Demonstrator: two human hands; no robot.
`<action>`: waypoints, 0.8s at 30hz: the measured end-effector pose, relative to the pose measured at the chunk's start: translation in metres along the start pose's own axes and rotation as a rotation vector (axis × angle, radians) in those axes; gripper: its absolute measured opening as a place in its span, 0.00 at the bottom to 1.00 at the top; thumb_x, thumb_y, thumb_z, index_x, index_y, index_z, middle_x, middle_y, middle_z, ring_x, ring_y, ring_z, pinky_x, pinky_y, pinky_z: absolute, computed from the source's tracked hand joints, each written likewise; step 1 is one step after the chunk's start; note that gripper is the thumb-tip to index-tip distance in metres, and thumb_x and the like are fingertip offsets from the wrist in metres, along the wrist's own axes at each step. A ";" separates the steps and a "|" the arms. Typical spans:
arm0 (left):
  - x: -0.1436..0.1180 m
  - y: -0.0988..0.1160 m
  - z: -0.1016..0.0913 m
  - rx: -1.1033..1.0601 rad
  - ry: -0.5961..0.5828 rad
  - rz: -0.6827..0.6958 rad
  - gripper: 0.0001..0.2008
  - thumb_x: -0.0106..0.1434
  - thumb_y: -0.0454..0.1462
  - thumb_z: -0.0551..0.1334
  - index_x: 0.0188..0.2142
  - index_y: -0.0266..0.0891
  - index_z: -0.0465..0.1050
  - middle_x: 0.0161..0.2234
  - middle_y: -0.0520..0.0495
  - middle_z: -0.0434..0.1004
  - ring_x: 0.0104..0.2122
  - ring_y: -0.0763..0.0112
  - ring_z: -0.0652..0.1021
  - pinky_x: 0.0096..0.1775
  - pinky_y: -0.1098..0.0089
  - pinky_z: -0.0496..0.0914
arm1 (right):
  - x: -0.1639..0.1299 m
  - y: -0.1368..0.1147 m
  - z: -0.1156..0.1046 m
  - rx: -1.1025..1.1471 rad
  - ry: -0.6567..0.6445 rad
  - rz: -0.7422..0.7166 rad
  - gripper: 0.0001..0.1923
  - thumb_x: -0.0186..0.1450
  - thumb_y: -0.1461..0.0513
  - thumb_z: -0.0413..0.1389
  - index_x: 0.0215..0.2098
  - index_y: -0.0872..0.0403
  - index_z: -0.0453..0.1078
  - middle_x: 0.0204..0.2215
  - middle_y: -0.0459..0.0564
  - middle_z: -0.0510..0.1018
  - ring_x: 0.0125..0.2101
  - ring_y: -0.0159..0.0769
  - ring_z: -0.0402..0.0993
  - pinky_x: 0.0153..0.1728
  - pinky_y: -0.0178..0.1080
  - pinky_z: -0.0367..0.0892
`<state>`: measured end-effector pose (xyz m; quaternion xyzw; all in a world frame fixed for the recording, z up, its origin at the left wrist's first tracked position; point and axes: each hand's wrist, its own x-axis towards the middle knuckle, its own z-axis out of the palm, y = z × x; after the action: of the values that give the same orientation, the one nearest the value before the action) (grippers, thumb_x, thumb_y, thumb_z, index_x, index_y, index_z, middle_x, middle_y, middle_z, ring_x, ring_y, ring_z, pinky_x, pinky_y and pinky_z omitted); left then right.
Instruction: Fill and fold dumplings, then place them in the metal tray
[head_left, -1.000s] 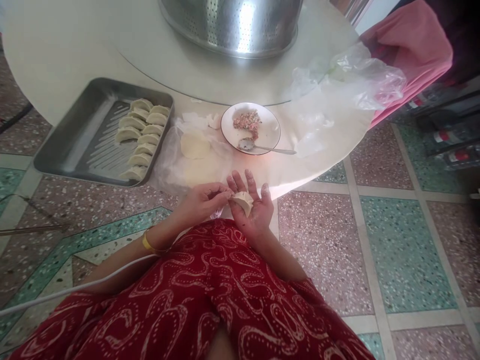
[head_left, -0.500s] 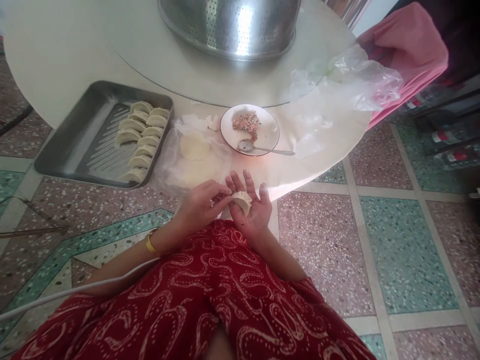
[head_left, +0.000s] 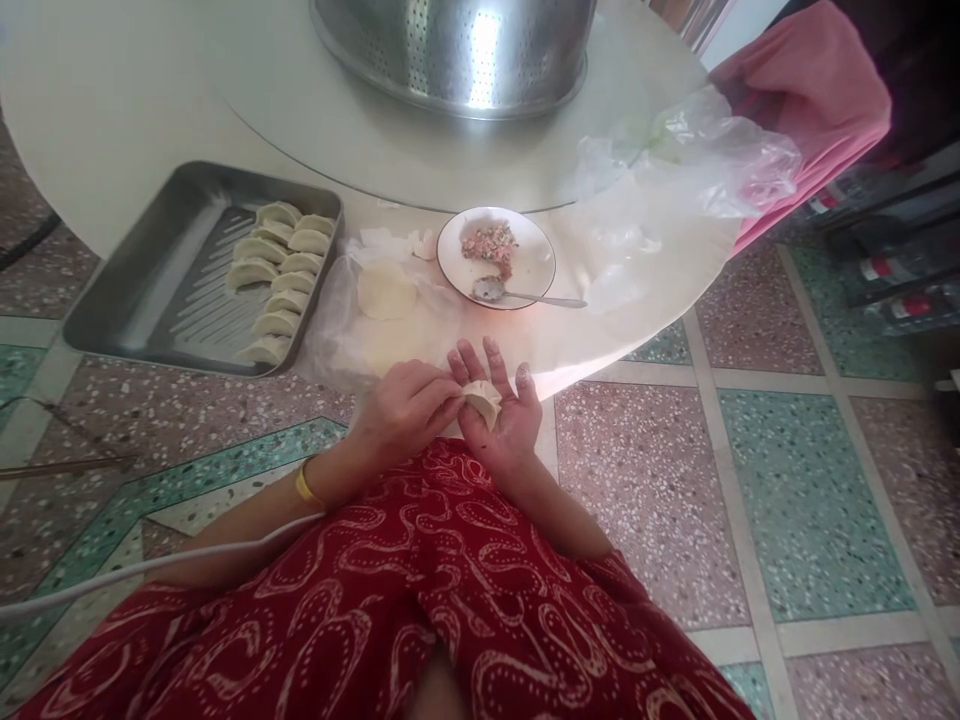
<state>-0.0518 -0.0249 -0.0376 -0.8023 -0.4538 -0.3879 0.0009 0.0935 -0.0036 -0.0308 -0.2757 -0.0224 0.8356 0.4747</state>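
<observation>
A folded dumpling (head_left: 482, 400) lies in the upturned palm of the right hand (head_left: 499, 415), whose floury fingers are spread flat beneath it, supporting rather than gripping; the left hand (head_left: 405, 408) comes in from the side with its fingertips pinched on the near end of the dumpling's seam; a yellow bangle (head_left: 303, 485) sits on that wrist. Both hands are held just off the table's edge, above a lap in red patterned cloth (head_left: 420, 610).

On the round white table (head_left: 112, 110), just beyond the hands, a round dough wrapper (head_left: 387, 290) rests on a clear plastic sheet (head_left: 337, 330); beside it to the right stands a small white plate (head_left: 534, 262) with a mound of pinkish minced filling (head_left: 490, 243) and a metal spoon (head_left: 517, 294) laid across its near rim. To the left a steel tray (head_left: 150, 290) carries finished dumplings (head_left: 279, 282) in two rows along its right side; a perforated steel bowl (head_left: 457, 45) stands at the table's far middle; a crumpled clear plastic bag (head_left: 697, 150) lies at the right, with pink cloth (head_left: 810, 110) beyond it; a white cable (head_left: 150, 565) crosses the left forearm.
</observation>
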 end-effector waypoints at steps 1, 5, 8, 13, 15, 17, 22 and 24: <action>0.001 0.000 0.000 0.000 -0.006 0.005 0.06 0.66 0.34 0.61 0.31 0.38 0.70 0.28 0.47 0.75 0.29 0.68 0.73 0.33 0.66 0.68 | 0.000 0.000 0.000 -0.006 -0.004 -0.003 0.24 0.72 0.50 0.37 0.51 0.47 0.70 0.47 0.47 0.81 0.48 0.35 0.77 0.62 0.48 0.60; 0.003 0.000 0.000 0.001 0.004 0.020 0.05 0.66 0.34 0.62 0.32 0.39 0.68 0.28 0.48 0.75 0.29 0.68 0.72 0.32 0.66 0.67 | 0.001 0.000 -0.002 -0.015 -0.002 -0.027 0.24 0.71 0.49 0.38 0.51 0.48 0.70 0.47 0.48 0.81 0.49 0.36 0.77 0.62 0.50 0.60; 0.003 0.001 -0.001 -0.006 0.001 0.001 0.05 0.66 0.37 0.62 0.36 0.39 0.68 0.30 0.48 0.75 0.31 0.68 0.72 0.33 0.66 0.67 | 0.002 0.000 -0.002 -0.008 0.018 -0.031 0.23 0.71 0.49 0.39 0.50 0.48 0.70 0.47 0.48 0.81 0.48 0.37 0.77 0.62 0.51 0.60; 0.003 0.000 0.000 0.010 -0.054 -0.005 0.07 0.67 0.36 0.60 0.32 0.39 0.69 0.28 0.48 0.74 0.29 0.68 0.73 0.32 0.66 0.67 | 0.002 0.001 -0.002 -0.042 0.008 -0.025 0.23 0.70 0.49 0.39 0.51 0.46 0.70 0.49 0.49 0.79 0.52 0.36 0.75 0.61 0.49 0.61; 0.003 -0.001 0.001 0.018 -0.060 -0.007 0.09 0.68 0.36 0.59 0.30 0.39 0.70 0.28 0.48 0.75 0.29 0.68 0.73 0.32 0.66 0.67 | 0.001 0.001 -0.003 -0.042 0.011 -0.022 0.23 0.70 0.48 0.40 0.51 0.47 0.70 0.50 0.50 0.79 0.53 0.37 0.74 0.61 0.49 0.62; 0.004 -0.001 0.000 0.011 -0.055 -0.016 0.08 0.68 0.37 0.59 0.31 0.39 0.71 0.29 0.47 0.76 0.29 0.68 0.73 0.33 0.66 0.67 | 0.001 0.000 -0.002 -0.035 0.023 -0.019 0.23 0.70 0.49 0.39 0.51 0.47 0.69 0.50 0.50 0.79 0.53 0.37 0.74 0.60 0.50 0.62; 0.003 -0.001 -0.003 -0.008 -0.035 -0.031 0.06 0.68 0.38 0.61 0.35 0.39 0.72 0.30 0.47 0.77 0.30 0.68 0.74 0.33 0.67 0.68 | 0.000 -0.004 0.003 -0.040 0.062 -0.043 0.24 0.71 0.49 0.37 0.52 0.47 0.68 0.49 0.49 0.79 0.50 0.36 0.76 0.60 0.48 0.62; 0.001 -0.002 -0.003 0.000 -0.045 -0.018 0.06 0.68 0.36 0.60 0.34 0.38 0.72 0.29 0.47 0.76 0.30 0.69 0.73 0.33 0.67 0.68 | -0.001 -0.005 0.004 -0.027 0.071 -0.047 0.25 0.71 0.49 0.36 0.52 0.47 0.69 0.48 0.48 0.80 0.49 0.35 0.76 0.60 0.48 0.63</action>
<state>-0.0550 -0.0237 -0.0352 -0.8067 -0.4608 -0.3697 -0.0127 0.0953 -0.0004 -0.0254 -0.3109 -0.0235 0.8136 0.4907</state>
